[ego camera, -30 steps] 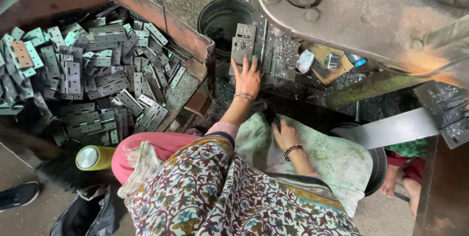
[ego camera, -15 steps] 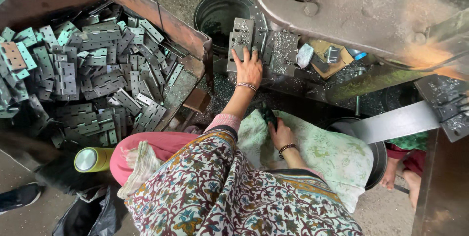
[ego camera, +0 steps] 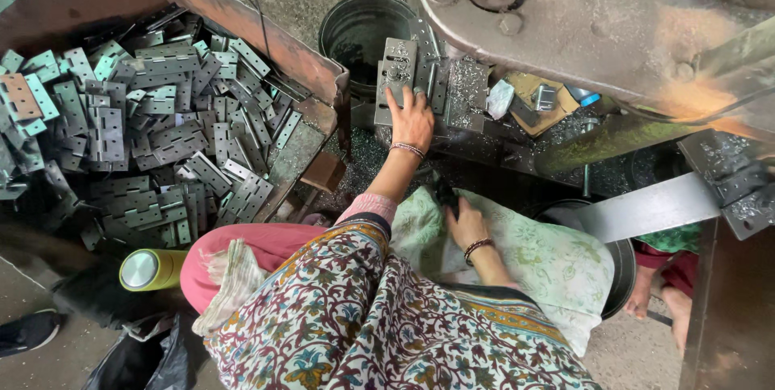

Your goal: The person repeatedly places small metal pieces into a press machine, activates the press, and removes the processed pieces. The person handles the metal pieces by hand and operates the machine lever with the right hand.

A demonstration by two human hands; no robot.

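Hinge heap: a rusty brown metal bin (ego camera: 266,35) at the far left holds a loose pile of grey flat steel hinge plates (ego camera: 145,140), lying every way, some tinted green.
Floor items: a yellow-green cylindrical flask with a silver cap (ego camera: 153,269) lies below the bin, near a black shoe (ego camera: 28,332) at the frame edge.
Bucket: a dark round metal bucket (ego camera: 363,31) stands just beyond the bin's corner, behind the work spot.
Left hand: the left hand (ego camera: 412,119) is stretched forward, palm down, fingers spread flat on a grey perforated steel hinge plate (ego camera: 395,75) that sits upright-lengthwise on the swarf-strewn machine counter (ego camera: 484,148); pressing, not gripping.
Doing it well: judging from this, the plate should be seated square against the neighbouring grey metal fixture block (ego camera: 468,91) and held flat, fingertips kept off the holes and clear of the large grey machine body (ego camera: 581,18) above.
Right hand: the right hand (ego camera: 467,224) rests on a pale green patterned cloth (ego camera: 549,265) over the lap, closed around a small dark object (ego camera: 446,195); what it is cannot be told.
Far right: another person's bare foot (ego camera: 646,297) shows near a grey steel bar (ego camera: 646,208).
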